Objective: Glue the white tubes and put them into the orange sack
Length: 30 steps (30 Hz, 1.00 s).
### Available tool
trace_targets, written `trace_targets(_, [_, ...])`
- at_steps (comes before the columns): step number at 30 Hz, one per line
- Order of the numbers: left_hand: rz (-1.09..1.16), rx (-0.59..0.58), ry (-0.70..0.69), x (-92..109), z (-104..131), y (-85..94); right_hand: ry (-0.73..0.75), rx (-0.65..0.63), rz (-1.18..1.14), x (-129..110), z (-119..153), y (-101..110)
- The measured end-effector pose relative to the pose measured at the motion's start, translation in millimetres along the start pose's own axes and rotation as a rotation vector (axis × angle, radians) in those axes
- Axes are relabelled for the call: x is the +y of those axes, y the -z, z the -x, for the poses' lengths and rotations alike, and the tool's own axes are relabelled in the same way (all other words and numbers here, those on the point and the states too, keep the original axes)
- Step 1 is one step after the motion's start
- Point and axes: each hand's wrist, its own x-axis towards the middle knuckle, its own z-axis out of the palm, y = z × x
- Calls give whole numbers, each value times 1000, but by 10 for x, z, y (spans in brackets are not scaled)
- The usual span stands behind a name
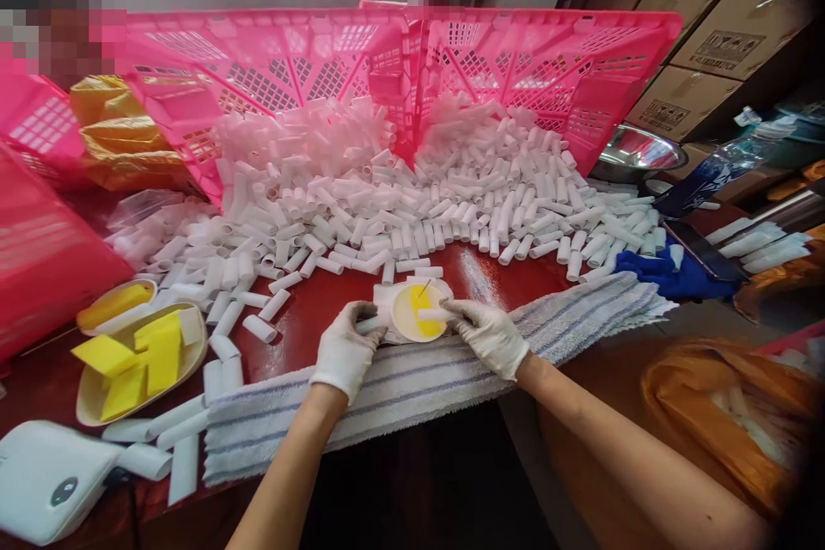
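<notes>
My left hand, in a white glove, pinches a short white tube at the left of a small round dish. Gloved likewise, my right hand grips another white tube by its right end and keeps it over the dish. Inside the dish lies a yellow sponge-like piece, with a thin dark stick across it. A striped towel lies along the table edge beneath both hands. Many loose white tubes are heaped just beyond the dish.
Pink baskets tip towards me behind the heap. On the left are an oval dish with yellow pieces and a white device. A bottle, metal bowl and cartons stand right. Other people are beyond the baskets.
</notes>
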Motion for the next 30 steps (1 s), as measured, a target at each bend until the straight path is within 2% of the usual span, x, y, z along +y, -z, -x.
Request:
trace_targets(3, [-161,-35,-61,8,5,21,171,46,80,-5,21,-12])
trace_targets(4, [-249,-50,-63,22,5,34,181,47,94,-8,25,-14])
trace_targets(7, [-505,-97,-68,85,-1,82,86,28,87,-10,29,-27])
trace_targets(9, [-635,-67,-77,127,-4,115,69,26,78,-3,33,-41])
trace_targets(11, [-678,-1,-85,145,-8,143,131,30,90,-1,44,-48])
trace_targets(13, [-550,69,-54,142,-11,165,196,15,101,-32,63,-42])
trace_targets(16, [-55,110,89,157,19,176,152,-12,-30,-172,105,-11])
trace_targets(19, [502,-16,268,276,131,141,-148,78,-333,-364,132,20])
trace_targets(22, [807,-173,350,462,304,63,-413,105,-538,-490,122,35])
trace_targets(26, [803,-252,309,620,507,-16,-502,41,-550,-565,88,52])
trace_targets(28, [666,-250,218,629,570,-29,-485,40,-477,-623,91,67])
trace_targets(30, [429,-231,95,601,606,-40,-429,43,-363,-700,118,87])
